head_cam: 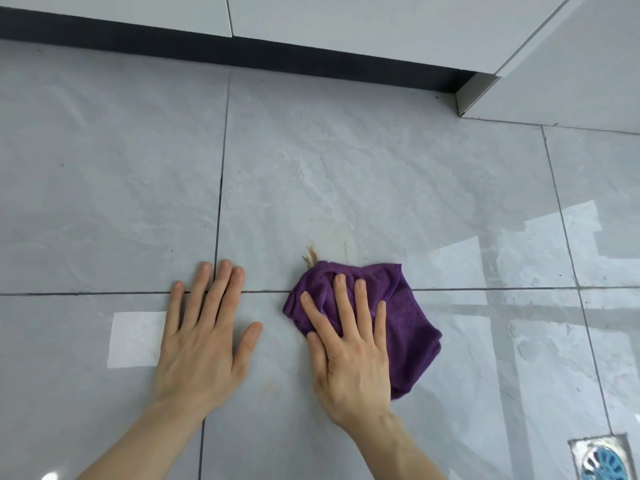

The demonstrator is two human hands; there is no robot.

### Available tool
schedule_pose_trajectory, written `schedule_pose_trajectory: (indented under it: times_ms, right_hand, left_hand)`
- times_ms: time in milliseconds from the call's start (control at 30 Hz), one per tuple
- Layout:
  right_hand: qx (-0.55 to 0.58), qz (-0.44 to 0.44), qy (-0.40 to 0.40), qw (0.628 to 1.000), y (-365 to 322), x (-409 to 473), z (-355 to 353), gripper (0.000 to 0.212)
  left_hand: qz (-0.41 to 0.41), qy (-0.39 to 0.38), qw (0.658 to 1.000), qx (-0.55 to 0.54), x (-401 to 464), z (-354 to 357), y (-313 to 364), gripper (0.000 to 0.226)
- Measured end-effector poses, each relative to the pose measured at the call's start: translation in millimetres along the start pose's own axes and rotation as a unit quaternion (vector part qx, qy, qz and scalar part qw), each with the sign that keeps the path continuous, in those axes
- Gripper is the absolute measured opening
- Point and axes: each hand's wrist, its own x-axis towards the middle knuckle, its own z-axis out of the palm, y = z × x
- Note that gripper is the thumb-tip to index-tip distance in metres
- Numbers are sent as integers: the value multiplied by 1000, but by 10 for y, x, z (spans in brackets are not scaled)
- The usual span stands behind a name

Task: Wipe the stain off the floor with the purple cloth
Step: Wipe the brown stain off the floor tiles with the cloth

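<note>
Right hand (349, 344) lies flat on the purple cloth (398, 317), fingers spread and pressing it to the floor (346, 168) — not curled round it, just palm and fingers bearing down on the bunched fabric. Cloth sits crumpled across a grout line, approx. in the lower middle of the view, w/ most of its bulk sticking out to the right of the hand. Brown stain (310, 255) shows just beyond the cloth's far left edge, touching it or nearly so; a fainter yellowish smear spreads above and to the right of it. Left hand (204, 327) is planted flat on bare tile, fingers apart, holding nothing — just beside the cloth but not touching it. Floor drain (604, 460) sits at the bottom right corner, well apart from the cloth. Dark kickboard (242, 50) runs under pale cabinets along the top.
</note>
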Motion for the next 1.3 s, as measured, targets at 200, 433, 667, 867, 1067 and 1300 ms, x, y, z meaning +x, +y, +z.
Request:
schedule_pose_trajectory:
  times_ms: [200, 433, 667, 867, 1067, 1300]
  right_hand:
    - [24, -26, -17, 999, -36, -585, 156, 58]
    - [97, -21, 19, 995, 69, -462, -132, 77]
    - [146, -5, -6, 989, 6, -1, -246, 29]
    - [446, 109, -150, 875, 46, 161, -736, 15]
    - [312, 104, 62, 942, -95, 109, -580, 32]
    - [28, -205, -23, 978, -36, -29, -31, 60]
  left_hand:
    - [-13, -8, 1000, 5, -126, 72, -68, 79]
    - [-17, 7, 1000, -4, 46, 23, -137, 78]
    - [-24, 5, 1000, -7, 124, 23, -198, 77]
    - [-20, 17, 999, -31, 192, -14, -152, 77]
    - [-22, 16, 999, -27, 195, -12, -150, 78]
    - [-18, 23, 999, -24, 197, -11, -158, 76]
